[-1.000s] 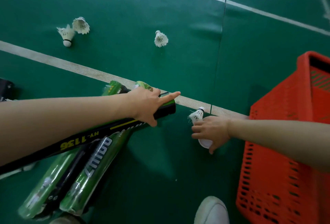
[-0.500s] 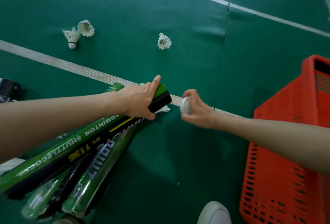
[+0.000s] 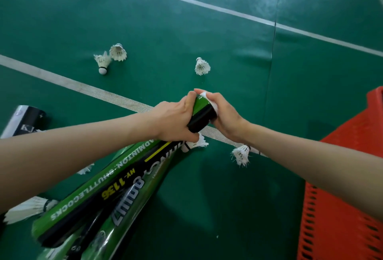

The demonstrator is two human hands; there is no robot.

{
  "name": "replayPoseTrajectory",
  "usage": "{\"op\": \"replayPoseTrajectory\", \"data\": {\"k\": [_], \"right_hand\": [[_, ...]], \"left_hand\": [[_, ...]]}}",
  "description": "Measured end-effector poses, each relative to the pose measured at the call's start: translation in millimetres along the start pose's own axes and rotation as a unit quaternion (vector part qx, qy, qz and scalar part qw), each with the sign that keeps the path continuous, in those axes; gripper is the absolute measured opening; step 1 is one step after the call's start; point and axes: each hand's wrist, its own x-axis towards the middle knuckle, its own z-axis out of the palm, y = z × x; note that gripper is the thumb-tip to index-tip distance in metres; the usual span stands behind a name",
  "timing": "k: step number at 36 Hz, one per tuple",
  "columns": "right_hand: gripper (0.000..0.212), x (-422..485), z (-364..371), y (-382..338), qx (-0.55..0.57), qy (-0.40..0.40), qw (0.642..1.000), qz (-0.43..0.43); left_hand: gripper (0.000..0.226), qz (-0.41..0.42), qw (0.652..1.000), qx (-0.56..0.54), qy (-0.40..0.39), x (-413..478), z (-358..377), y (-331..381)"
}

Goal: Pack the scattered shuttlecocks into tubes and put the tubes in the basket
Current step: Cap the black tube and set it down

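My left hand (image 3: 174, 120) grips a green and black shuttlecock tube (image 3: 124, 183) near its far end, lifted off the floor. My right hand (image 3: 226, 114) holds a white round cap (image 3: 204, 94) against that end of the tube. Loose white shuttlecocks lie on the green court: two close together (image 3: 118, 52) at the far left, one (image 3: 202, 66) beyond my hands, one (image 3: 241, 155) under my right wrist and one (image 3: 196, 142) below my left hand. The red basket (image 3: 342, 208) stands at the right.
More green tubes (image 3: 116, 224) lie under the held one. A black and white tube (image 3: 22, 120) lies at the left edge. A row of nested shuttlecocks (image 3: 27, 208) and another feather (image 3: 85, 169) show beneath my left arm. White court lines cross the floor.
My right hand picked a white cap up from the floor and brought it to the tube's end. My left hand lifted and turned the tube so its green side faces up.
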Motion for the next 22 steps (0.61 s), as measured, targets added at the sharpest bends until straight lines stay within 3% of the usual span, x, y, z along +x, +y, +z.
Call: {"op": "replayPoseTrajectory", "data": {"k": [15, 22], "right_hand": [[0.038, 5, 11, -15, -0.119, 0.021, 0.986, -0.112], [0.043, 19, 16, -17, -0.125, 0.045, 0.989, -0.072]], "left_hand": [[0.082, -0.001, 1.0, -0.013, 0.02, 5, -16, -2], [0.089, -0.028, 0.999, 0.01, 0.026, 6, -18, -1]]}}
